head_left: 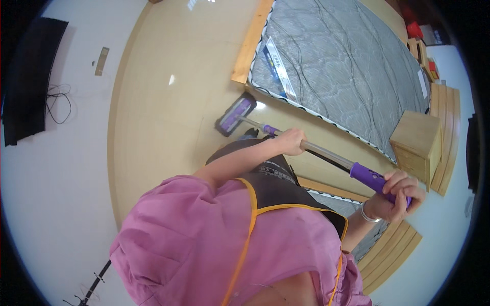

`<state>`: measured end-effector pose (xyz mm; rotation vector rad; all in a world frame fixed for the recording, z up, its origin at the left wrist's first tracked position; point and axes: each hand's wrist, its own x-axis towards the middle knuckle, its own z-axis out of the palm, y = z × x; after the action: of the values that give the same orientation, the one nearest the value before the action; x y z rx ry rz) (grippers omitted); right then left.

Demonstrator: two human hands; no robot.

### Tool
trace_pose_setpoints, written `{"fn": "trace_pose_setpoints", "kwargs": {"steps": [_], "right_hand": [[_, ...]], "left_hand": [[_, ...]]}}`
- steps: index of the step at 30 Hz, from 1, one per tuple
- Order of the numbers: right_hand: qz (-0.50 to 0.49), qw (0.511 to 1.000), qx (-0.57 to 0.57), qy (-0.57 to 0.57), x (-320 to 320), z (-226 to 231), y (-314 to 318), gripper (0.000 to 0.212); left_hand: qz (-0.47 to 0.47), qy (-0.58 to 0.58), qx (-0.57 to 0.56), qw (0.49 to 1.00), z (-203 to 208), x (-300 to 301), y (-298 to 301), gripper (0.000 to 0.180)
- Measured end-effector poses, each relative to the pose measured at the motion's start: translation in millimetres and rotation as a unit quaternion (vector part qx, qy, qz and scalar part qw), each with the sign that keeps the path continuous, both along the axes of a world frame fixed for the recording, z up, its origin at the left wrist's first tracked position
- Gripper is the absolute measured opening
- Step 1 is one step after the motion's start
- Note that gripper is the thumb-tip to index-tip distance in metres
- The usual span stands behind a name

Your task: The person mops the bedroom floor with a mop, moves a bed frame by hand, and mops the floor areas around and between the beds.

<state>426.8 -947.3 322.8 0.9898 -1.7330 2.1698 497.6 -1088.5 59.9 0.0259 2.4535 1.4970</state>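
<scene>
A flat mop point(326, 154) with a metal pole and purple grip slants across in front of me. My left hand point(293, 142) is closed around the middle of its pole. At the upper end, my right hand point(400, 196), with a bracelet at the wrist, wraps around the purple grip point(366, 177). The mop head point(237, 114), purple with a dark fringe, lies on the tiled floor point(168, 127) near the corner of a bed. A dark apron with yellow edging covers part of my pink top.
A bed with a grey mattress point(342, 56) and wooden frame stands at the upper right. Beside it is a wooden nightstand point(416, 137). A second bed point(326, 200) shows behind my right arm. A dark screen point(33, 81) with a dangling cable hangs on the left wall.
</scene>
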Motion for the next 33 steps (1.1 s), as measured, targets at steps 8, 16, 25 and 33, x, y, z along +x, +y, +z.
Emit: {"fn": "trace_pose_setpoints", "kwargs": {"steps": [8,16,25,33], "right_hand": [[-0.125,0.979,0.029,-0.160,46,-60,-45,0.008],[-0.078,0.977,0.078,-0.182,66,-65,-86,0.017],[0.226,0.923,0.256,0.178,52,-103,-131,0.017],[0.269,0.945,0.174,0.060,21,-124,-165,0.013]], "left_hand": [[0.094,-0.073,-0.134,0.984,-22,75,-61,0.011],[0.375,0.121,-0.172,0.903,-51,43,-126,0.017],[0.415,0.163,-0.079,0.892,-72,7,-187,0.046],[0.165,0.178,-0.067,0.968,-51,-27,-239,0.029]]}}
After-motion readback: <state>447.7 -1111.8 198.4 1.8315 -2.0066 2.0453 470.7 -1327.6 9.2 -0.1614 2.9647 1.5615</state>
